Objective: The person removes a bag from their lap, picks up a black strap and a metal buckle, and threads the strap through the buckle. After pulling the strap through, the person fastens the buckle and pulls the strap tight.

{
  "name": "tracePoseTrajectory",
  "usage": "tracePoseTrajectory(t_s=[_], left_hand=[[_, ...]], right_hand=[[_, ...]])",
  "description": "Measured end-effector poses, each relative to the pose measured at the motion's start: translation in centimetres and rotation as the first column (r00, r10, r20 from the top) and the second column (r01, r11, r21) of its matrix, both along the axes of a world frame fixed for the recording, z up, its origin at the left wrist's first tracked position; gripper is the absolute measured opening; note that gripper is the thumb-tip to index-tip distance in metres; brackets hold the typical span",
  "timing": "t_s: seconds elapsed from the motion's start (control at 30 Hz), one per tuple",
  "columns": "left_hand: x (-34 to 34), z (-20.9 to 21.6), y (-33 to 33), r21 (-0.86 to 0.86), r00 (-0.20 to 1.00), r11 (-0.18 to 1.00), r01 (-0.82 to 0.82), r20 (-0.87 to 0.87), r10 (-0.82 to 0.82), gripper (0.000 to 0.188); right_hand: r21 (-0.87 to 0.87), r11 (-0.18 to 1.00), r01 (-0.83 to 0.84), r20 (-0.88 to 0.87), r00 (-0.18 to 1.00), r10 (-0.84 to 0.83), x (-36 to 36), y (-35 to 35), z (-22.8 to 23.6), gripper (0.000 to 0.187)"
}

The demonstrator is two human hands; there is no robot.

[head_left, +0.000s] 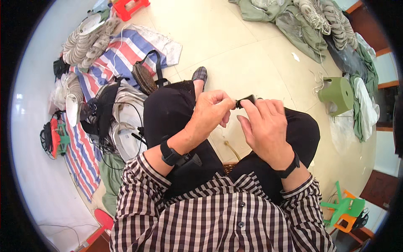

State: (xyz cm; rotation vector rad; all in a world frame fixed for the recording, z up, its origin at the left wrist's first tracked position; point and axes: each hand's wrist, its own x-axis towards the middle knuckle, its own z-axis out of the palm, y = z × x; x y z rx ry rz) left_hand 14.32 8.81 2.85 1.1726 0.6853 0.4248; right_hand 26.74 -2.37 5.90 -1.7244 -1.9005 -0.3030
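Note:
Above my lap, between the two hands, is a small black object (247, 101) with a narrow black end toward the left; its kind is unclear. My left hand (205, 113) is closed, thumb and forefinger pinched at that narrow end. My right hand (268, 132) reaches over the object from the right, its forefinger against it and the other fingers curled beside it. The right thumb stands apart, and part of the object is hidden behind the fingers. Both wrists carry black bands.
Below my hands a wicker rim (229, 167) shows between my knees. At left, a striped tarp (86, 159) bears coiled fabric, black bags and cables. A green stool (337, 95) stands at right, near green sacks (300, 33). A red stool (126, 9) is far left.

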Motion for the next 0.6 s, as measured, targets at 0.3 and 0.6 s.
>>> tracePoseTrajectory(t_s=[0.3,0.6], left_hand=[[0.5,0.3,0.3,-0.030,1.000,1.000,0.000,-0.013,-0.001,0.018],[-0.3,1.3,0.3,0.050,0.983,0.983,0.175,0.053,-0.177,0.019]], right_hand=[[-0.094,0.994,0.063,-0.104,0.992,-0.072,-0.2,1.2,-1.1,0.018],[-0.192,0.981,-0.024,-0.595,0.798,-0.097,0.5,0.8,-0.5,0.010]])
